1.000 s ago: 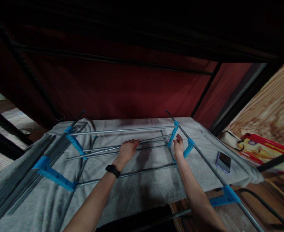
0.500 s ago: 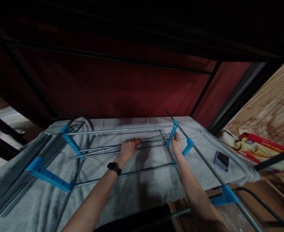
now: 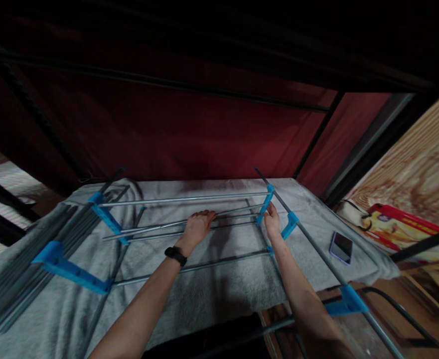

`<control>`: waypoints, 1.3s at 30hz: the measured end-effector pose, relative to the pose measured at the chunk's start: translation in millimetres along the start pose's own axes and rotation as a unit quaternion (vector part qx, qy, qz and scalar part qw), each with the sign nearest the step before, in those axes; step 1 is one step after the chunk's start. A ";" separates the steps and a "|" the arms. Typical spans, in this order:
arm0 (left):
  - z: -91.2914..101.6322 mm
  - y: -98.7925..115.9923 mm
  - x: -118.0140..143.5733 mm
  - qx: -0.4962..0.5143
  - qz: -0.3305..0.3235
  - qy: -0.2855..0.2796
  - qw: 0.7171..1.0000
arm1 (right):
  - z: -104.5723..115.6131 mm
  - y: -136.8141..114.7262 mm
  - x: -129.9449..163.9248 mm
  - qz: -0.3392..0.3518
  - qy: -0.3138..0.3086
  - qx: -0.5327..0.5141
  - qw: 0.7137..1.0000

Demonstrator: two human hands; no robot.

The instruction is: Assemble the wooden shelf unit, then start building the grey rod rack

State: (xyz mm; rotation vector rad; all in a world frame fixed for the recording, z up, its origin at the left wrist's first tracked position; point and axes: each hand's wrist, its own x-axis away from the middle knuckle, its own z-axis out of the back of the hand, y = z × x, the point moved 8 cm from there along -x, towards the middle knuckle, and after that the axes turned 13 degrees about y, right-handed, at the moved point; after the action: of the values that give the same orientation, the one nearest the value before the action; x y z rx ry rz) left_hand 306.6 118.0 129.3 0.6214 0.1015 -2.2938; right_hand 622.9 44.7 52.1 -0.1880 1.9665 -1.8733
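Observation:
A partly assembled rack of grey metal tubes and blue plastic brackets lies on a grey blanket. My left hand, with a black band at the wrist, is closed over a slanting metal tube near the middle of the rack. That tube's left end juts past the left blue bracket; its right end meets the right blue bracket. My right hand has its fingers closed around this right bracket, partly hidden behind it. Another tube spans both brackets farther back.
Several loose tubes lie bundled on the blanket at the left. A phone rests near the right edge, beside a red and yellow package. Dark bed-frame bars and a red curtain close off the back.
The slanting tube has shifted slightly and lies closer to the bar beside it at the left bracket. Both hands keep nearly the same places; the view has moved a little.

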 end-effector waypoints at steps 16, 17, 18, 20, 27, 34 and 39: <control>-3.1 -4.9 -10.4 -0.019 0.000 -0.033 0.999 | -1.7 4.2 -4.4 0.031 -0.016 0.005 0.999; -2.6 -5.2 -11.2 -0.020 0.002 -0.035 0.999 | -1.5 4.1 -4.4 0.032 -0.015 0.006 0.999; -2.3 -5.4 -11.8 -0.019 0.003 -0.039 0.999 | -1.5 4.2 -4.4 0.033 -0.014 0.006 0.999; -2.7 -5.9 -12.6 -0.018 0.007 -0.048 0.999 | -1.7 4.5 -4.5 0.034 -0.014 0.006 0.999; -8.3 -10.2 -13.2 -0.027 0.016 -0.080 0.996 | -2.1 3.9 -3.9 0.013 -0.019 0.001 1.000; -2.5 -9.0 -12.4 -0.006 -0.001 -0.046 0.999 | 1.4 -2.5 1.3 0.006 -0.024 0.003 1.000; 0.1 -10.0 -9.6 -0.001 0.009 -0.033 0.999 | 2.8 -7.5 1.8 -0.005 -0.026 0.002 1.000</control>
State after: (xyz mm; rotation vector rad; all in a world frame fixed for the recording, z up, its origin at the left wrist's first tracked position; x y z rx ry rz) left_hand 305.5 131.3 132.7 0.5430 0.0655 -2.2946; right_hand 621.0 40.8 59.1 -0.2430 1.9307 -1.8607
